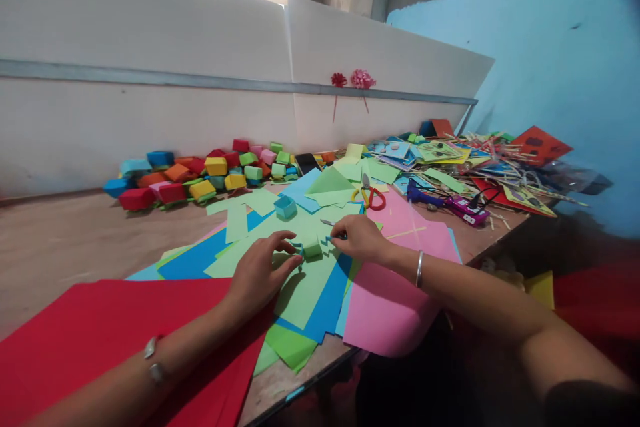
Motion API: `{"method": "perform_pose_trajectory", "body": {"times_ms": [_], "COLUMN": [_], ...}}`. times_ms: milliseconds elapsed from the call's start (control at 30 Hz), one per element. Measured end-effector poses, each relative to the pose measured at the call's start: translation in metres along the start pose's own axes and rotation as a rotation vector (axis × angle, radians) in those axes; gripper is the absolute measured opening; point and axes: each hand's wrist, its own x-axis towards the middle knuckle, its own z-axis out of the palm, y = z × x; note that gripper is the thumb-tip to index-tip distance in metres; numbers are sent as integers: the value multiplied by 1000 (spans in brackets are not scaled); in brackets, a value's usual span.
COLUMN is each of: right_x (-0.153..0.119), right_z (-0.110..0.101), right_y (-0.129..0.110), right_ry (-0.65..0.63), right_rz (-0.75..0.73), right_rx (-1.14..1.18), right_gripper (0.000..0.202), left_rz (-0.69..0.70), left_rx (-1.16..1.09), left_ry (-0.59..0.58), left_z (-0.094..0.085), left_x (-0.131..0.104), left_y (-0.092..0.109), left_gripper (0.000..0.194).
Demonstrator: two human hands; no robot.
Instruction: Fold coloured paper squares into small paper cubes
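A small light-green paper box (313, 247) stands on the layered paper sheets. Teal folded paper strips stick out from its left and right sides; the right one (327, 240) is zigzag. My left hand (257, 268) is just left of the box, thumb and forefinger apart around the left strips; whether they touch them I cannot tell. My right hand (361, 237) is closed beside the zigzag strip, with small scissors (328, 222) in it, the metal tip pointing left. Behind the box sits an open teal paper box (285, 207).
Many coloured paper boxes (215, 167) line the wall at left. Red-and-yellow handled scissors (370, 197), a purple power strip (467, 209) and a blue glue gun (424, 194) lie at right. Red sheets (120, 340) cover the front left; pink paper (390, 320) overhangs the table edge.
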Motion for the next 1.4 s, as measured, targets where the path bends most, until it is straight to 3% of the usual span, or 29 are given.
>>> {"method": "perform_pose_trajectory", "body": {"times_ms": [333, 533, 933, 1100, 1267, 1400], "right_x": [5, 10, 9, 10, 16, 20], "right_z": [11, 22, 40, 40, 41, 51], "right_y": [-20, -20, -21, -20, -32, -41], "right_ry": [11, 27, 192, 217, 131, 168], "right_rz": [-13, -68, -156, -267, -358, -374], "right_rx": [-25, 182, 384, 321, 141, 144], "right_gripper": [21, 15, 19, 21, 13, 10], "left_rz": [-98, -150, -249, -247, -255, -127], "left_rx": [-132, -282, -554, -623, -512, -276], "left_ry": [-61, -31, -19, 26, 95, 210], "left_z": [-1, 0, -7, -5, -6, -2], "left_x": [0, -1, 0, 1, 3, 5], "left_y": [4, 3, 11, 9, 3, -5], "left_gripper": [42, 42, 50, 50, 52, 51]}}
